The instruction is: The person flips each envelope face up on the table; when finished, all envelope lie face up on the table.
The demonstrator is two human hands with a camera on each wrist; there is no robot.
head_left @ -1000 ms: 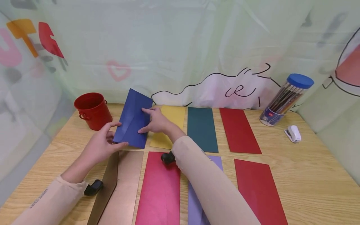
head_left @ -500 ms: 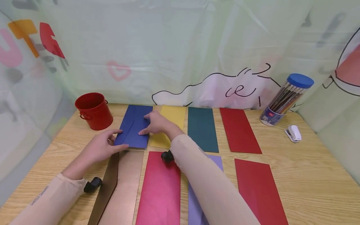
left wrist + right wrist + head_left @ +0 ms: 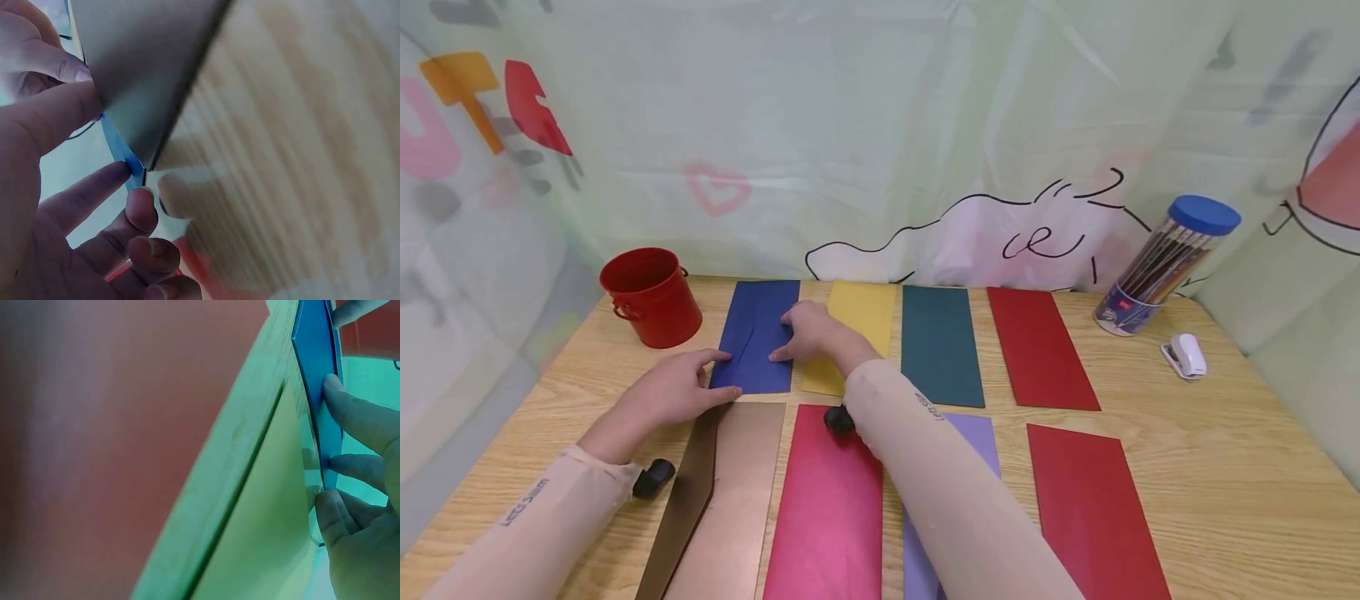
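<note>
Note a pale printed curtain (image 3: 865, 125) across the back, with colored lettering at left and a pink heart. Below it, a wooden table (image 3: 1247, 467). Over the near part, a right sleeve (image 3: 955, 483) and a left sleeve (image 3: 542, 525), both cream, both with dark print near the cuff.

Count eight envelopes on the table, in two rows of four. Near row, left to right: brown envelope (image 3: 745, 500) with a darker flap along the left side; pink envelope (image 3: 827, 517); purple envelope (image 3: 973, 433), partly hidden by the right sleeve; near red envelope (image 3: 1093, 508). Far row, same order: blue envelope (image 3: 756, 321), yellow envelope (image 3: 865, 312), green envelope (image 3: 940, 342), far red envelope (image 3: 1041, 346). Find the blue envelope flat on the table — beyond the brown, just beside the yellow.

Near its left side, a red bucket (image 3: 651, 300). At far right, a pencil tub (image 3: 1165, 258) with a blue lid, full of pencils.

Left hand (image 3: 677, 387): at the near left corner of the blue envelope, with thumb and forefinger spread wide, in contact with its edges. Right hand (image 3: 816, 333): at its right side, over the yellow envelope, with fingers likewise spread and touching. Cannot tell the firmness of contact for either.

Near the pencil tub, a white stapler (image 3: 1187, 357). At the left cuff, a black device (image 3: 655, 477) — similar at the right.
</note>
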